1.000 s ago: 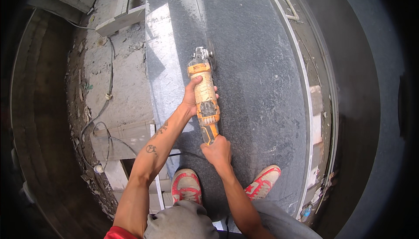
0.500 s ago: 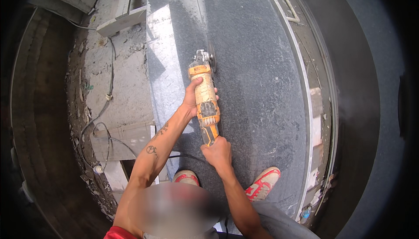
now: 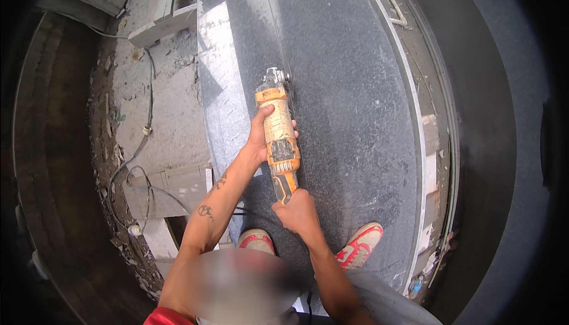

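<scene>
A yellow and black angle grinder (image 3: pixel 278 124) points away from me over a dark grey stone slab (image 3: pixel 355 129). My left hand (image 3: pixel 258 132) is closed round its taped body, thumb on top and fingertips showing on the right side. Around the rear handle my right hand (image 3: pixel 298 211) is closed. The thin cutting disc (image 3: pixel 288 82) stands on edge at the right of the grinder's head, against the slab, in line with a straight groove (image 3: pixel 274 13) running away from me. Pale dust lies along the groove's far part.
My red and white shoes (image 3: pixel 363 245) stand on the slab. A dark cord (image 3: pixel 249 212) trails left from near the handle. Rough concrete with a cable (image 3: pixel 144 141) and a wooden frame (image 3: pixel 163 28) borders the left. Pipes (image 3: pixel 441 88) and rubble run along the right edge.
The grinder stays almost in place in both hands, its rear handle slightly nearer to me. The disc shows less distinctly, and the view has shifted a little.
</scene>
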`<act>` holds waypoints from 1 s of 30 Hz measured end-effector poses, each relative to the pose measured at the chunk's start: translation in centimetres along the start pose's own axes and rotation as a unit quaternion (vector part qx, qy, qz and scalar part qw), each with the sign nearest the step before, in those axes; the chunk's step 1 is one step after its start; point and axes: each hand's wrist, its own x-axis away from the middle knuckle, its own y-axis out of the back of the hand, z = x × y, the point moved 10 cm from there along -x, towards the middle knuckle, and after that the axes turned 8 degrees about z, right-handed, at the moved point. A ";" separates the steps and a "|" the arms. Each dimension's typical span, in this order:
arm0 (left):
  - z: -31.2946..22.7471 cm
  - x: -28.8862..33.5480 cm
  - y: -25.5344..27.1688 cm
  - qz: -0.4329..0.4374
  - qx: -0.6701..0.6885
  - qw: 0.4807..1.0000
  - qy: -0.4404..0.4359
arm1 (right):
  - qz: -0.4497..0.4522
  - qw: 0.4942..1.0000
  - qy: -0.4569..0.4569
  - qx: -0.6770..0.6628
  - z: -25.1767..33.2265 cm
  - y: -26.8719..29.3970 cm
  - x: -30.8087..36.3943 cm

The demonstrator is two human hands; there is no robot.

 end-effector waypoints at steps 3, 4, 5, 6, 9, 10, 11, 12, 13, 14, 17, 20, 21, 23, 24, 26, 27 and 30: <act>-0.6 -0.5 -0.2 -0.007 -0.007 1.000 0.007 | 0.015 1.000 0.004 -0.013 0.5 0.1 -0.8; -1.3 -0.9 -0.3 -0.010 -0.013 1.000 0.008 | 0.027 0.999 0.007 -0.017 1.4 0.5 -1.3; -1.8 -1.2 -0.3 -0.017 -0.015 1.000 0.006 | 0.046 0.998 -0.003 -0.032 2.1 0.6 -1.6; -2.1 -1.6 -0.2 -0.024 -0.016 1.000 0.007 | 0.065 0.997 -0.014 -0.047 2.5 0.8 -1.8; -2.1 -1.6 -0.2 -0.029 -0.014 0.999 0.012 | 0.088 0.994 -0.030 -0.064 2.7 0.7 -1.7; -1.7 -1.2 -0.2 -0.031 -0.016 0.999 0.013 | 0.082 0.994 -0.037 -0.059 2.7 0.9 -1.1; -1.3 -0.9 -0.2 -0.033 -0.017 0.999 0.014 | 0.076 0.995 -0.044 -0.055 2.6 1.1 -0.6; -0.9 -0.4 -0.2 -0.035 -0.018 0.999 0.013 | 0.078 0.994 -0.052 -0.056 2.4 0.9 -0.1; -0.6 -0.1 -0.2 -0.036 -0.018 0.999 0.012 | 0.082 0.993 -0.060 -0.057 2.0 0.8 0.2; -0.3 0.3 -0.2 -0.038 -0.018 0.999 0.011 | 0.085 0.992 -0.067 -0.058 1.6 0.6 0.6; 0.0 0.5 -0.7 -0.023 -0.029 0.999 0.006 | 0.069 0.995 -0.054 -0.047 0.4 0.2 0.6; -0.2 0.6 -0.5 -0.020 -0.040 0.999 -0.002 | 0.076 0.994 -0.058 -0.054 0.6 0.1 0.8; -0.2 0.6 -0.5 -0.020 -0.039 0.999 -0.002 | 0.078 0.993 -0.063 -0.056 0.6 0.1 0.9; -0.2 0.6 -0.4 -0.021 -0.038 0.999 -0.001 | 0.082 0.992 -0.072 -0.060 0.8 0.1 1.0; -0.1 0.7 -0.5 -0.025 -0.039 0.999 -0.001 | 0.084 0.992 -0.072 -0.059 0.6 0.1 1.0; 0.0 0.9 -0.5 -0.034 -0.042 0.999 -0.001 | 0.088 0.992 -0.073 -0.057 0.2 0.0 1.0; 0.0 0.9 -0.5 -0.034 -0.043 0.998 0.000 | 0.091 0.991 -0.077 -0.058 0.3 0.0 1.0; 0.1 1.0 -0.4 -0.038 -0.049 0.998 0.002 | 0.094 0.990 -0.080 -0.062 0.5 0.1 1.3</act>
